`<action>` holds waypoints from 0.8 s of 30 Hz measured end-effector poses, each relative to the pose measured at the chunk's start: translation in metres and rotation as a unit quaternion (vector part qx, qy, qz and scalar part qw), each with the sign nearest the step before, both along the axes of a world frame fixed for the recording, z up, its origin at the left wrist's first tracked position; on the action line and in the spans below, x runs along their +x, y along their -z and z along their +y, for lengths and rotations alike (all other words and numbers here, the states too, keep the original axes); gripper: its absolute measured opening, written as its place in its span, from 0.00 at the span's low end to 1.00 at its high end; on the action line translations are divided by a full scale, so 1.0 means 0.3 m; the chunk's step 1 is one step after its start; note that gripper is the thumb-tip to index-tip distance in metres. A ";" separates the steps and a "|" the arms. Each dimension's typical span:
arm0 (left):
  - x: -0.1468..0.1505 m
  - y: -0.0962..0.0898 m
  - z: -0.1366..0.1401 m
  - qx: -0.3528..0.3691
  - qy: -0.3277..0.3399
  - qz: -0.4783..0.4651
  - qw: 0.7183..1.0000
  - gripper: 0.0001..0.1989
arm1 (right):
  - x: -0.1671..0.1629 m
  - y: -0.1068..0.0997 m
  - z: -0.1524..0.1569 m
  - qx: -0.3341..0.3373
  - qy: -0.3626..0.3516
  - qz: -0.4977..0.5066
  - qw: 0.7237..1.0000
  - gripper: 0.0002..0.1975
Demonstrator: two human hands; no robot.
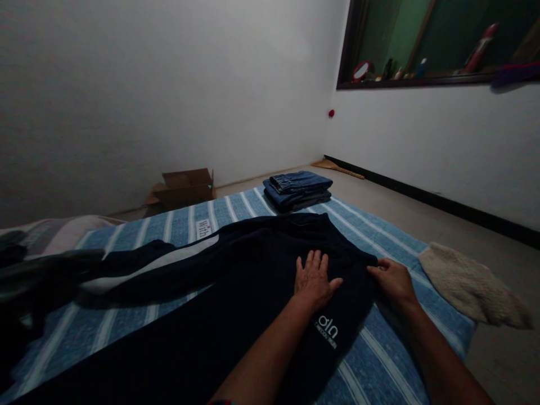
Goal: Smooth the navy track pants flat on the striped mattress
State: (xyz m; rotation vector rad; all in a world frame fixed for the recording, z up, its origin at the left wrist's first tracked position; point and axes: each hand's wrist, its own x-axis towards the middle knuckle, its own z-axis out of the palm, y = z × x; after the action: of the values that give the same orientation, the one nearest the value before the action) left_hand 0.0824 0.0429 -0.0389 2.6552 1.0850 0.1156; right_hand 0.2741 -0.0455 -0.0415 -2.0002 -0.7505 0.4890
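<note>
**Waistband pinched, cloth pressed flat: dark trousers laid out across a striped cover**

In the head view, the dark trousers (257, 275) lie spread over the blue-and-white striped cover (388, 360), the waistband (348, 242) toward the far right and the legs running off toward the left and the near edge. A pale side stripe (164, 264) shows along the farther leg, and a white logo (328, 331) sits on the nearer one.

The left hand (314, 281) rests palm down on the cloth just inside the waistband, fingers somewhat spread, gripping nothing. The right hand (392, 278) pinches the near corner of the waistband between thumb and fingers; how tightly, I cannot tell.

The step in hand looks like straightening and flattening the upper part of the garment. As I judge it, the next move calls for a secure pinch at that corner and a light left palm, so that the cloth is steadied without being dragged into creases.

Beyond the waistband, a stack of folded denim (297, 188) stands near the cover's far edge. A beige knitted piece (472, 284) hangs over the right edge, and dark clothing (25, 304) lies at the left, its details lost in shadow.
</note>
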 end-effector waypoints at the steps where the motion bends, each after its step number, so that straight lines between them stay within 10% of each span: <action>1: 0.002 -0.001 0.001 -0.004 0.004 0.006 1.000 0.38 | 0.000 0.000 0.000 -0.010 -0.004 -0.019 1.000 0.09; 19: -0.003 -0.002 0.000 -0.014 0.014 0.017 1.000 0.46 | -0.063 -0.047 -0.051 -0.212 -0.037 -0.270 0.938 0.20; 24: -0.006 -0.003 0.001 -0.011 0.016 0.002 1.000 0.45 | -0.115 -0.121 -0.011 -0.132 -0.021 -0.414 0.900 0.20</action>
State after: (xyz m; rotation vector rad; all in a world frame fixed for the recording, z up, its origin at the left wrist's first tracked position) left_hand 0.0808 0.0431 -0.0381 2.6525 1.0378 0.0922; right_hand 0.2396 -0.0487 -0.0051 -2.4564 -1.2878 -0.3055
